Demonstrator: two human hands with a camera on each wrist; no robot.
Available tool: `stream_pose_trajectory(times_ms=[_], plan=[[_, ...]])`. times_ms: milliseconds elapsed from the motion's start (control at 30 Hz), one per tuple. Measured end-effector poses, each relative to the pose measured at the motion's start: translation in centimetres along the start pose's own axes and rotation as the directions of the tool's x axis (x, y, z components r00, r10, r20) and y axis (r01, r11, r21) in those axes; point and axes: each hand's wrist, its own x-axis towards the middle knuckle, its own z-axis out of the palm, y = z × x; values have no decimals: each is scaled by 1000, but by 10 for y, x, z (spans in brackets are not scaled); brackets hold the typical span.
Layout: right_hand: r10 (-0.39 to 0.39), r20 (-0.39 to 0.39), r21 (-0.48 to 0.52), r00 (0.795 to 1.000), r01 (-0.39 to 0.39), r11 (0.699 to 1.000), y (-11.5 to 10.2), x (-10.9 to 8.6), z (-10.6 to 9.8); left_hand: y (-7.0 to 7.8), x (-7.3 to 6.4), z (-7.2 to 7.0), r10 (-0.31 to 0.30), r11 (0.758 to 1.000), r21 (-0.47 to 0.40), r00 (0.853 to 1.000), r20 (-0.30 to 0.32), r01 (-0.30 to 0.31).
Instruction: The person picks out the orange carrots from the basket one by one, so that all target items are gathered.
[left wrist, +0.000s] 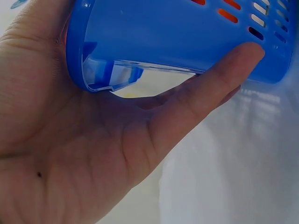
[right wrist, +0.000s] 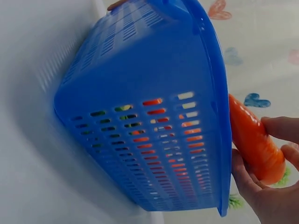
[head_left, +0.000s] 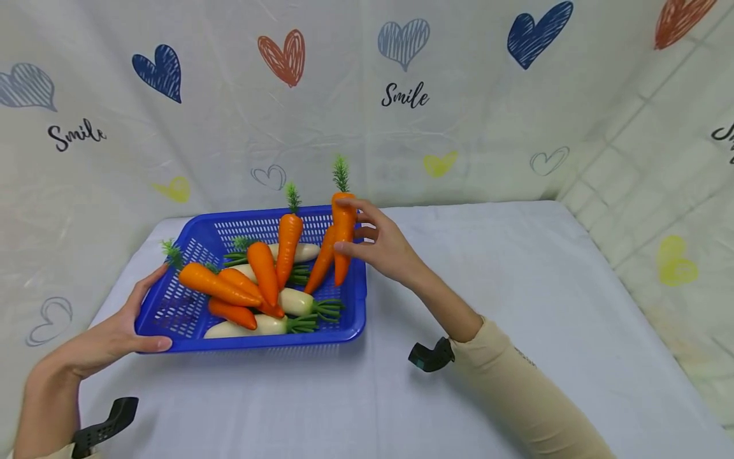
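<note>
A blue plastic basket [head_left: 255, 344] with slotted walls holds several carrots and white radishes. My left hand [head_left: 129, 325] grips its left end, thumb on the front rim. In the left wrist view, that hand [left wrist: 135, 126] lies along the basket's outer wall [left wrist: 154, 32]. At the right end, my right hand [head_left: 381, 245] pinches a carrot [head_left: 344, 220] by its side, green top up and tip pointing down inside the basket. Another carrot [head_left: 322, 260] leans just left of it. From the right wrist, the held carrot [right wrist: 254, 140] shows above the rim, between thumb and fingers.
Carrots [head_left: 220, 285] lie heaped over white radishes [head_left: 295, 303] in the basket's middle. One carrot [head_left: 288, 239] stands nearly upright there. A white cloth [head_left: 487, 255] covers the table. Behind hangs a pale curtain [head_left: 344, 121] printed with hearts.
</note>
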Motion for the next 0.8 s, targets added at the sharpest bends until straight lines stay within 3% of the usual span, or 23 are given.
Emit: stream_pose_trajectory(times_ms=[500,800], plan=[[20,-32,11,999,-20,1000,13,-3,-30,-1,0,-1,17,1000,-15,1000,4,-17],[38,-51,-31,998,-39,999,21,-4,-42,-1,0,1,14,999,-40,1000,-2,-14]])
